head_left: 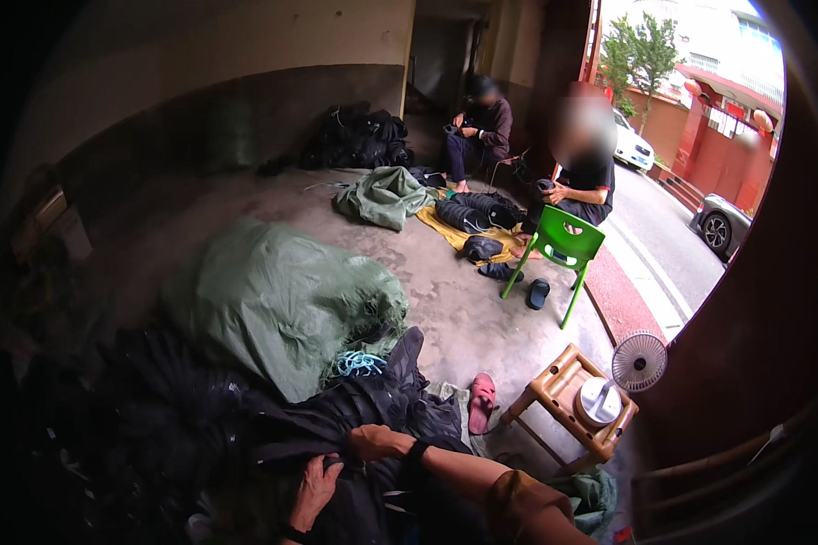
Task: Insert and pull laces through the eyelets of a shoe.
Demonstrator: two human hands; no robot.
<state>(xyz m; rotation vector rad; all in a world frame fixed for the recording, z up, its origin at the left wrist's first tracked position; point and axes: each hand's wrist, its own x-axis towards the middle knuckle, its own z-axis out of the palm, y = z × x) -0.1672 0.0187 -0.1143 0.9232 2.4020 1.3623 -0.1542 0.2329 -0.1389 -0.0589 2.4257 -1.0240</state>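
Observation:
My right hand (378, 442) reaches in from the lower right, its fingers closed on a piece of black cloth (304, 438). Close beside it, my left hand (314, 492) pinches the same dark material, thumb toward the right hand. What the fingertips hold is partly hidden by the hands and the dark folds. Around both hands spreads a large pile of black items (154, 427), too dark to tell apart. Beyond the pile lies a big grey-green woven sack (286, 295), with a bundle of light blue cord (358, 363) at its near edge.
To the right stand a wooden stool (554, 381) bearing a round white fan (639, 361) and a green chair (565, 238). A pink slipper (482, 404) lies on the floor. Two seated people handle dark items near the doorway, beside a yellow sheet (445, 232) with black bundles.

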